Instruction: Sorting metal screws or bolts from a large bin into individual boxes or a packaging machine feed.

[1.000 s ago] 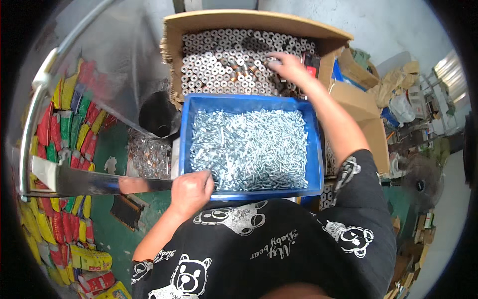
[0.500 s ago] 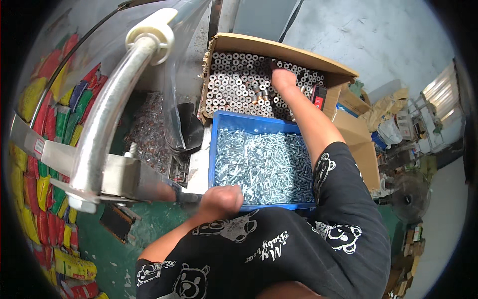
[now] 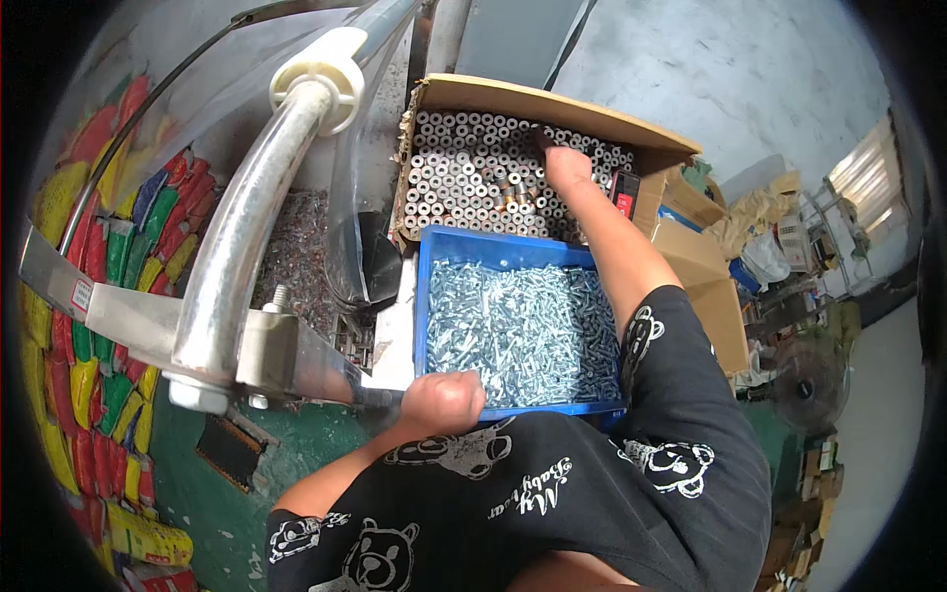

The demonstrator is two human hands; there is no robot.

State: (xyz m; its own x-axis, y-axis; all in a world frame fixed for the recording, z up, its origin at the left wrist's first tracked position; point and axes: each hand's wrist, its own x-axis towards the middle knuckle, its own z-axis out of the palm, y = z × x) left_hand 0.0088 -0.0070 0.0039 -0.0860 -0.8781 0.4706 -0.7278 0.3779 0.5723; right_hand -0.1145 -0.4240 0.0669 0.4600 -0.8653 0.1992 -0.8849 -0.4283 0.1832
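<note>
My right hand [image 3: 567, 168] reaches over a cardboard box [image 3: 562, 97] packed with upright metal cylinders [image 3: 444, 178], each with a hole in its end. Its fingers point down among the dark far rows, and their tips are too dark to make out. Some cylinders lie on their sides near the middle of the box. Closed in a fist, my left hand [image 3: 444, 403] is at the near left corner of a blue plastic tray [image 3: 422, 296]. What that fist holds, if anything, is hidden. Loose silvery screws [image 3: 513, 331] fill the tray.
A bent metal pipe [image 3: 247, 237] with a white collar and a bolted bracket stands close at left. Colourful packets [image 3: 109, 326] are stacked beyond it. To the right are an open cardboard carton [image 3: 710, 306], a red-and-black small box [image 3: 624, 192] and a fan [image 3: 811, 383].
The view has shifted slightly, so the pipe appears farther right and lower. My right hand stays at the far rows of cylinders; my left fist remains at the tray's corner.
</note>
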